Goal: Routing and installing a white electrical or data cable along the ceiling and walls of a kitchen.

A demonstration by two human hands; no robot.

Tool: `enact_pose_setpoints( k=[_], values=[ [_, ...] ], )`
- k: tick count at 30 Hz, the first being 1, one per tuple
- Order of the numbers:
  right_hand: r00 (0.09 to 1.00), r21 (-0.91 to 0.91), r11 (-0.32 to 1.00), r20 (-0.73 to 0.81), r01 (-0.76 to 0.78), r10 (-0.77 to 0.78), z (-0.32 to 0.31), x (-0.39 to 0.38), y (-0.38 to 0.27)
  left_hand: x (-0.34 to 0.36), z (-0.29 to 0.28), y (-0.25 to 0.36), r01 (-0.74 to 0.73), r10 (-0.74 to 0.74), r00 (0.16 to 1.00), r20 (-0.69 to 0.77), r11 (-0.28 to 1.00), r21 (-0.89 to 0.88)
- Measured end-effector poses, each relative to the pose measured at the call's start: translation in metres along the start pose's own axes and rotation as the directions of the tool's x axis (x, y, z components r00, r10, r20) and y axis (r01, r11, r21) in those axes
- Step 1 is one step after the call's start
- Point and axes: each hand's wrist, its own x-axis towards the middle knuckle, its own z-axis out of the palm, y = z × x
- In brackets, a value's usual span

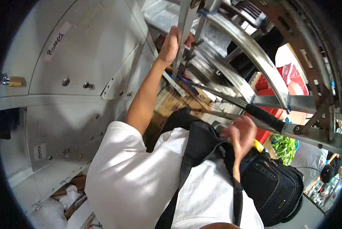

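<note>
My left hand (172, 46) is wrapped round a silvery metal rail (185, 28) of a ladder-like frame, with the arm stretched out ahead. Curved metal bars and flat metal rungs (251, 45) of the frame fill the upper right. In front of my chest, my right hand (241, 135) is smeared by motion, so its finger pose is unclear. It is close to a bar with a black sleeve (264, 117). I wear a black apron (201, 143) over a white shirt.
Grey metal lockers (87, 49) line the left side, one with a brass padlock (15, 81). At right stand a black backpack (274, 187), green leafy vegetables (283, 149) and red containers (268, 89). Cardboard (173, 102) lies on the floor; another person (310, 160) is at far right.
</note>
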Motion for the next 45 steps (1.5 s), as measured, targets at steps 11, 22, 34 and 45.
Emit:
enact_pose_setpoints(
  k=[11,22,34,45],
  values=[
    [0.981,-0.255,0.948,0.099,0.19,-0.169,0.08,0.135,0.018,0.009,0.005,0.006,0.257,-0.256,0.966,0.032,0.938,-0.232],
    [0.879,0.299,0.83,-0.236,0.471,-0.414,0.089,0.154,-0.033,0.014,0.014,0.003,0.077,-0.09,0.991,-0.099,0.988,-0.13],
    [0.833,0.349,0.76,-0.306,0.549,-0.462,0.035,0.107,-0.037,0.02,0.017,-0.005,-0.006,-0.009,0.997,-0.07,0.978,-0.21],
    [0.866,0.495,0.722,-0.15,0.483,-0.477,0.063,0.108,-0.108,0.006,0.005,-0.006,0.069,-0.081,0.995,-0.057,0.98,-0.187]
  ],
)
